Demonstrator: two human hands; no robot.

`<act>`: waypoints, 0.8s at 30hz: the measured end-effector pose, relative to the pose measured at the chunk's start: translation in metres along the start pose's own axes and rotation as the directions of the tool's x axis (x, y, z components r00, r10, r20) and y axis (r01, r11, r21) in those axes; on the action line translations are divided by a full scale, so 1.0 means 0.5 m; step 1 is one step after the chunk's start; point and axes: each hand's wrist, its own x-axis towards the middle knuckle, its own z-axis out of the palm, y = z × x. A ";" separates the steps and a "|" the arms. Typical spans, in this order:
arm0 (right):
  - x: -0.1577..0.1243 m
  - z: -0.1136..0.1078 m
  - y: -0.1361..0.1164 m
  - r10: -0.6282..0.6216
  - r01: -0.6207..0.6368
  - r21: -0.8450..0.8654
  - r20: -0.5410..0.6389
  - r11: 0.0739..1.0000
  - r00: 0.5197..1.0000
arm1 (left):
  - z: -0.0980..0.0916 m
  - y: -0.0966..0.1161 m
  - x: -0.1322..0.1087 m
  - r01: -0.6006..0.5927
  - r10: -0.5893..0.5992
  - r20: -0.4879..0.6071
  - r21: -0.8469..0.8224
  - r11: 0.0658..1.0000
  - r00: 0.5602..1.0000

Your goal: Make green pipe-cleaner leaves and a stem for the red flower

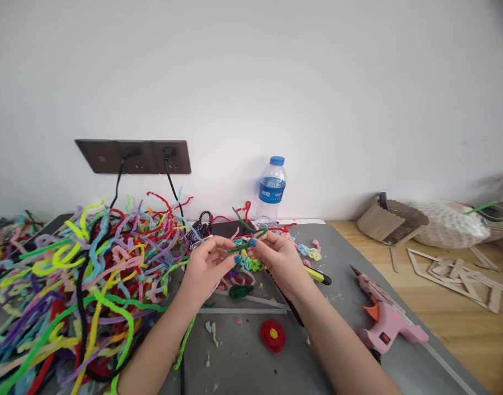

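Observation:
Both hands meet above the grey mat (350, 258) and pinch one dark green pipe cleaner (246, 227). My left hand (208, 262) holds its near end with fingers curled. My right hand (276, 253) grips the other part, fingers closed, blue nails showing. Below the hands lie a green leaf-shaped piece (241, 291), a red and yellow pipe-cleaner flower (273, 335) and a small chain of coloured loops (309, 252).
A big heap of mixed-colour pipe cleaners (82, 285) fills the left. A pink glue gun (385, 318) lies at right, a yellow-handled tool (319, 276) beside my right wrist. A water bottle (271, 191) stands by the wall. Wooden sticks (457, 273) lie on the table at right.

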 end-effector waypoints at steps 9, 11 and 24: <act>-0.010 0.022 0.009 0.104 -0.121 0.149 0.119 0.981 0.987 | 0.010 0.000 -0.003 0.027 -0.039 -0.106 -0.108 0.994 0.994; -0.011 0.023 0.005 0.076 -0.098 0.148 0.144 0.984 0.987 | 0.009 0.002 -0.003 0.061 -0.073 -0.112 -0.110 0.992 0.991; -0.011 0.018 -0.004 -0.056 0.072 -0.137 0.120 0.988 0.991 | 0.017 -0.004 -0.005 0.119 -0.140 -0.084 -0.219 0.969 0.987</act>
